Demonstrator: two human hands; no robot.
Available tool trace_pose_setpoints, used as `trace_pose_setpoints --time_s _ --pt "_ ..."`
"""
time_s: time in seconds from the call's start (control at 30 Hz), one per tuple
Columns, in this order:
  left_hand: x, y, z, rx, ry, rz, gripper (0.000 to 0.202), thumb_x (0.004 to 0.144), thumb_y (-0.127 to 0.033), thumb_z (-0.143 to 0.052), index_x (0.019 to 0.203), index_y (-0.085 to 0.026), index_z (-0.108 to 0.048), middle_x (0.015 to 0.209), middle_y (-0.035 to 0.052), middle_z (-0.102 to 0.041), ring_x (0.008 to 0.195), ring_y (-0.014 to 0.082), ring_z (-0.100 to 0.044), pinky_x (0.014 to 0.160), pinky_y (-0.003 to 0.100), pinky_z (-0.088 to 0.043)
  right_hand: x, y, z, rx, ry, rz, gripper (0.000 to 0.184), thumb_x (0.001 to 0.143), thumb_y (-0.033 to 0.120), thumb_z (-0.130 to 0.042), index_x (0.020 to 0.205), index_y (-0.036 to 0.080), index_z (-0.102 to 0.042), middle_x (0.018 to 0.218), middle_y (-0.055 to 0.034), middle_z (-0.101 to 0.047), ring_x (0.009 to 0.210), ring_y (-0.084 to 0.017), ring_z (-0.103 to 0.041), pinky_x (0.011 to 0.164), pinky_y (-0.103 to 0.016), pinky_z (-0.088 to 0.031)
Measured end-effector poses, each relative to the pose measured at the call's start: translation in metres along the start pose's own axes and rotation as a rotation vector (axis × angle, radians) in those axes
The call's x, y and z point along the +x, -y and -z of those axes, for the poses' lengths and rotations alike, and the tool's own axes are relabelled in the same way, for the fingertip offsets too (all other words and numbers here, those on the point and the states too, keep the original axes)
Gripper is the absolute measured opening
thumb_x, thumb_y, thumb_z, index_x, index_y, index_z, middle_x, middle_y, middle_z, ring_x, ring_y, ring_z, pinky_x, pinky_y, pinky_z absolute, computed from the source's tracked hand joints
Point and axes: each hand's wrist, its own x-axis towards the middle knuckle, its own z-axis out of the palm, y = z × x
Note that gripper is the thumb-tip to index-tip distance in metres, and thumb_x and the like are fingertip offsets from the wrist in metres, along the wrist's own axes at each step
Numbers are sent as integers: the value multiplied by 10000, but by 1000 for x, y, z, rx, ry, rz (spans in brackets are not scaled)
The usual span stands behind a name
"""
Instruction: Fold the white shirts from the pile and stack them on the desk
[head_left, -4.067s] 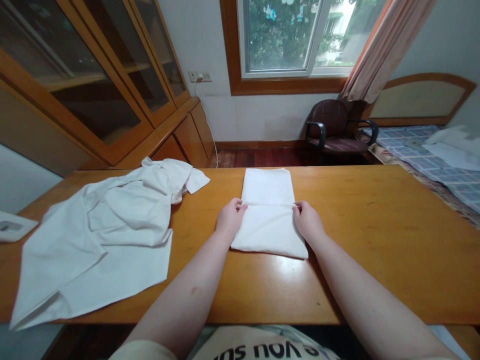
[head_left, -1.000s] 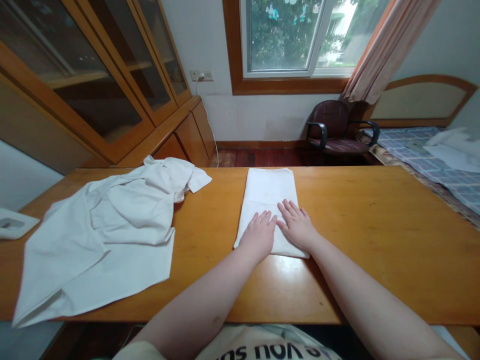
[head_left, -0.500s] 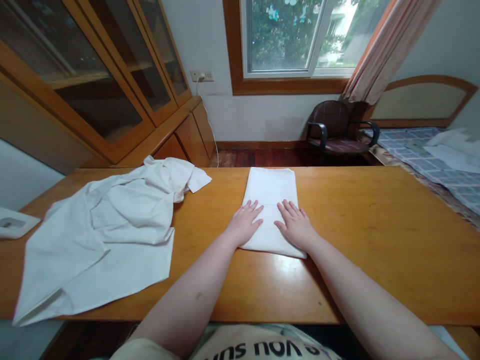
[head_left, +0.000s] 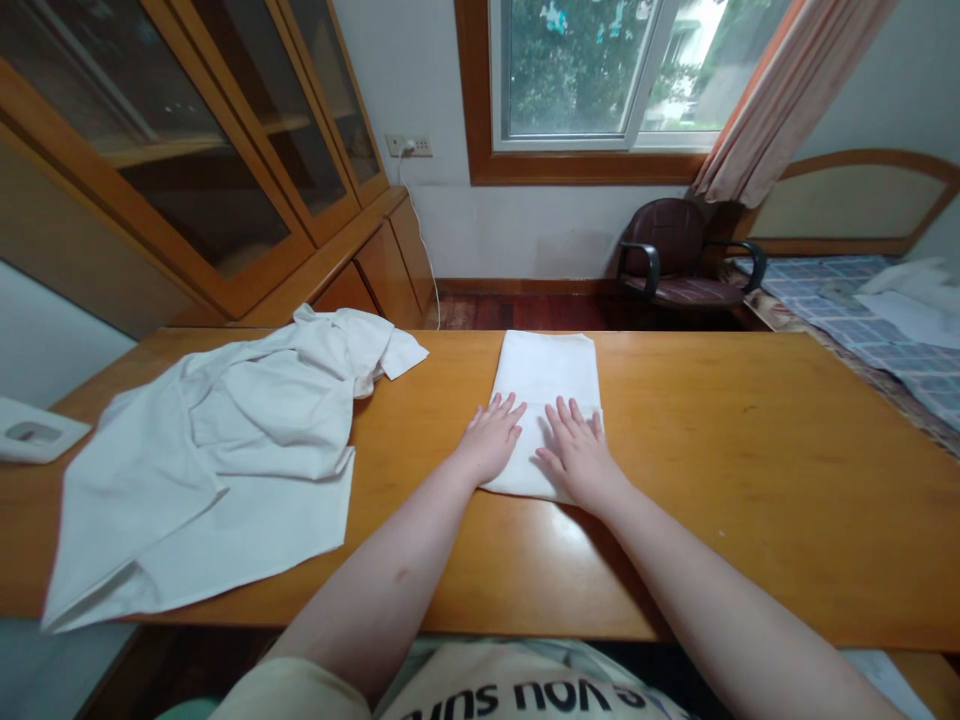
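Observation:
A folded white cloth (head_left: 549, 362) lies as a flat upright rectangle on the wooden table, its far end near the table's back edge. A crease or layer edge runs across its middle. On its left side rests my left hand (head_left: 491, 440), fingers spread and palm down. My right hand (head_left: 581, 450) lies on the right part of the near half, fingers apart, covering the near right corner. Neither hand grips anything. To the left, a larger white cloth (head_left: 247, 450) sits crumpled and loose, with one flap reaching toward the table's front edge.
The wooden table (head_left: 750, 480) spans the view. At its left edge is a white plastic object (head_left: 37, 432) with an oval recess. A glass-door cabinet (head_left: 247, 150) stands at the back left. Beyond the table are a dark red armchair (head_left: 675, 255) and a bed (head_left: 847, 290).
My right hand has shifted slightly left and inward over the folded cloth. My left hand stays about where it was on the cloth. The camera view has moved a little.

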Motion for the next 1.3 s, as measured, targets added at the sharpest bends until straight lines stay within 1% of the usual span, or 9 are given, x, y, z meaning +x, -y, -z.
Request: trace_pose_setpoints --time_s 0.23,0.33,0.5,0.7,0.83,0.97,1.07,1.17,1.3 --pt "0 2 0 -14 -4 -2 498 942 -351 -249 1435 -289 -295 1544 -17 -164 1421 196 -86 1130 463 -141 -5 14 -16 -41 46 125 734 887 573 -333 1467 130 -254 1517 -135 -207 1403 -282 -150 1115 -516 -50" --pt "0 3 0 -18 10 6 499 943 -364 -250 1437 -304 -285 1545 -24 -158 1421 192 -81 1131 460 -138 -5 11 -16 -62 53 80 795 857 629 -347 1473 137 -236 1517 -166 -191 1402 -304 -142 1105 -523 -68" --pt "1 3 0 -14 24 3 511 942 -375 -248 1446 -296 -269 1546 -24 -143 1422 198 -72 1135 462 -125 -7 -3 -12 -117 66 -111 1016 770 743 -372 1451 3 -224 1494 -272 -161 1395 -364 -110 1093 -504 -139" --pt "1 1 1 -8 15 18 509 934 -370 -267 1439 -305 -283 1543 -28 -156 1420 194 -89 1135 457 -135 -4 -9 1 -151 147 -128 992 804 714 -342 1431 -47 -235 1485 -273 -196 1387 -357 -158 1059 -487 -253" --pt "0 1 1 -2 -2 22 507 935 -371 -271 1437 -298 -290 1545 -14 -158 1420 198 -91 1137 451 -139 2 -3 11 -172 141 -148 942 821 695 -342 1399 -48 -312 1440 -294 -298 1347 -371 -262 1015 -476 -310" --pt "-1 1 -1 -17 -28 17 499 932 -368 -296 1426 -296 -318 1539 -11 -181 1418 197 -105 1138 447 -148 4 -7 14 -181 69 -96 824 852 644 -353 1342 -15 -417 1371 -270 -428 1291 -342 -367 1077 -478 -189" --pt "-4 3 -2 -79 -69 14 494 922 -382 -335 1403 -273 -372 1527 -2 -217 1415 195 -126 1140 440 -151 4 -16 13 -155 31 -71 730 870 595 -380 1324 27 -445 1356 -227 -468 1265 -310 -405 1075 -462 -186" --pt "-9 12 5 -206 -116 -18 467 918 -397 -343 1321 -218 -497 1480 29 -337 1391 176 -227 1137 390 -192 7 -26 16 -120 14 -62 628 880 541 -419 1277 60 -489 1321 -199 -515 1202 -287 -471 1045 -428 -245" --pt "-15 32 26 -237 -67 -115 389 911 -317 -343 1182 -248 -614 1333 -6 -537 1303 140 -399 1127 349 -231 16 -43 23 -17 1 -81 416 896 467 -438 1094 144 -611 1041 -126 -679 998 -238 -589 1025 -390 -271"
